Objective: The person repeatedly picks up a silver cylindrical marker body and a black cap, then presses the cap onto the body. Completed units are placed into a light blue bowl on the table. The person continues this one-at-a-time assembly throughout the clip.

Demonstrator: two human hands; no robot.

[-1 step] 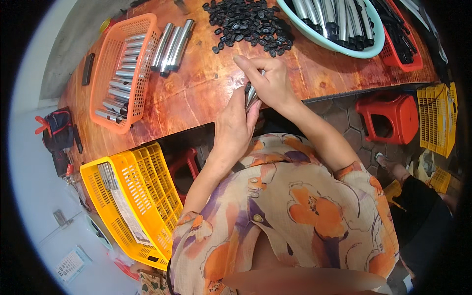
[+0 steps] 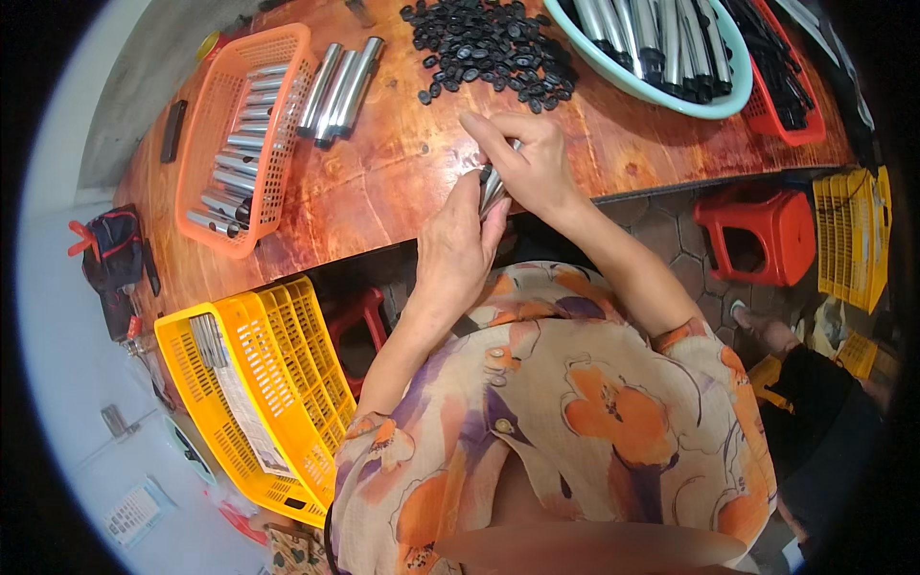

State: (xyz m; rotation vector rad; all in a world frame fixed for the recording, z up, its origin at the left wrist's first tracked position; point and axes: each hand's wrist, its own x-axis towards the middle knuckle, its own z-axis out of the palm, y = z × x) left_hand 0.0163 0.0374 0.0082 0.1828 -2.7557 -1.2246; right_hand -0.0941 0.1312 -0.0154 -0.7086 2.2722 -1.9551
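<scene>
Apparently the work is partway through, with one piece in hand and plenty of parts lying about. Over the near edge of the bench (image 2: pixel 383 196), around its middle, a short length of silvery metal tube (image 2: pixel 493 190) with a dark part at it sits between the two hands. The left hand (image 2: pixel 448 240) has its fingers curled in around the lower part of it; the right hand (image 2: pixel 539 165) is folded over the upper part, one digit pointing out toward the left. Both grips look nearly closed, and they hide most of the tube, so whether this piece is complete cannot be told.

At the left end of the bench, an orange plastic basket (image 2: pixel 287 125) holds a column of silvery tubes, and three black-ended tubes (image 2: pixel 359 88) lie just beside its right wall. These may be finished ones, though nothing settles it. As for what seems left, a wide scatter of small black oval parts (image 2: pixel 489 53) lies loose toward the far edge, and a pale turquoise basin (image 2: pixel 707 109) at the far right is well filled with black-ended metal tubes (image 2: pixel 650 43).
</scene>
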